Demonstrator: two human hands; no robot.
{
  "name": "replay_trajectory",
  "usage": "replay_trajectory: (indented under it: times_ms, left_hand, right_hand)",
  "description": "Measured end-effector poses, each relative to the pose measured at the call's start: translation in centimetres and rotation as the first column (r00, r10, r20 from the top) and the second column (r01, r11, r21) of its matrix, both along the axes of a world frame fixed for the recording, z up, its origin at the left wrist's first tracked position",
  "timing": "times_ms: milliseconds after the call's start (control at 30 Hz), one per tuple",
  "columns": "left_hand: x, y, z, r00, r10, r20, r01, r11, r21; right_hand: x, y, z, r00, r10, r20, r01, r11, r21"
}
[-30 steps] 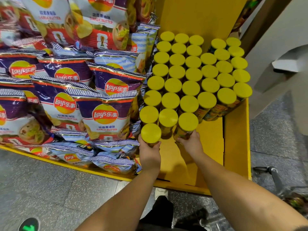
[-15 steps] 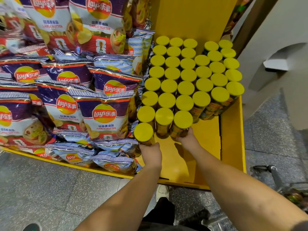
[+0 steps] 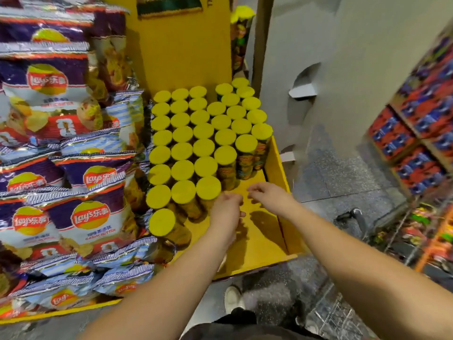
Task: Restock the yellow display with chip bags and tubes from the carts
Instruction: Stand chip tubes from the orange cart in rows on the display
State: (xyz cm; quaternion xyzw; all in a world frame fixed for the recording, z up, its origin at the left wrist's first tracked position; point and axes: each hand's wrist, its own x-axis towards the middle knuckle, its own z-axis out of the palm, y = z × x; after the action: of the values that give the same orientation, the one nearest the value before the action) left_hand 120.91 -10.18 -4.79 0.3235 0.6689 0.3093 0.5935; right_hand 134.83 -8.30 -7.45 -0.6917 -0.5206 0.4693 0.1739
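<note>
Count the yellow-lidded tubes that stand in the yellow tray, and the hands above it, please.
Yellow-lidded tubes: 36
Hands: 2, the left hand and the right hand
Total: 38

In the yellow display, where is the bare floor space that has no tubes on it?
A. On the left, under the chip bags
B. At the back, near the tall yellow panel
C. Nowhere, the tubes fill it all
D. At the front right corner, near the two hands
D: the bare yellow floor shows at the front right, beside the left hand and right hand, while the tubes fill the back.
</note>
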Motion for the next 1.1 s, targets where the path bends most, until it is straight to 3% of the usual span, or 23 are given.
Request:
replay_trajectory:
  times_ms: [67,200,333,467,567,800,933,1100]
  left_hand:
    - [4.2,0.5,2.1,0.988,-0.151,-0.011,0.151,0.983,0.105]
    - [14.5,-0.4,4.2,0.883,-0.46,-0.088,0.467,0.849,0.248]
    - [25.2,-4.5,4.0,0.697,-0.71,-0.102,0.708,0.658,0.256]
    - [33.3,-10.7,2.1,0.512,-0.85,-0.122,0.84,0.466,0.28]
    - [38.7,-14.4,-0.9,0.349,-0.914,-0.207,0.93,0.31,0.197]
    - [47.9,-17.4,-6.0,0.154,-0.93,-0.333,0.983,0.177,-0.04]
    - [51.7,-17.8,-9.0,0.085,-0.905,-0.417,0.977,0.158,-0.143]
    - [54.9,-18.7,-11.6,0.09,-0.924,-0.372,0.941,0.201,-0.273]
  right_hand:
    - [3.7,-1.9,2.8,0.992,-0.121,0.028,0.117,0.987,0.113]
    - [12.5,-8.2,5.3,0.904,-0.428,0.028,0.41,0.882,0.232]
    - [20.7,-16.9,4.8,0.721,-0.692,0.026,0.666,0.704,0.248]
    - [26.7,-25.7,3.1,0.579,-0.812,0.069,0.782,0.578,0.233]
    - [31.4,-31.3,0.9,0.463,-0.875,0.143,0.868,0.481,0.128]
    - [41.4,-36.6,-5.5,0.324,-0.939,0.119,0.945,0.327,0.006]
    - [45.6,-35.8,-9.0,0.34,-0.93,0.138,0.939,0.329,-0.096]
    - [47.6,-34.4,-11.5,0.361,-0.923,0.136,0.921,0.329,-0.207]
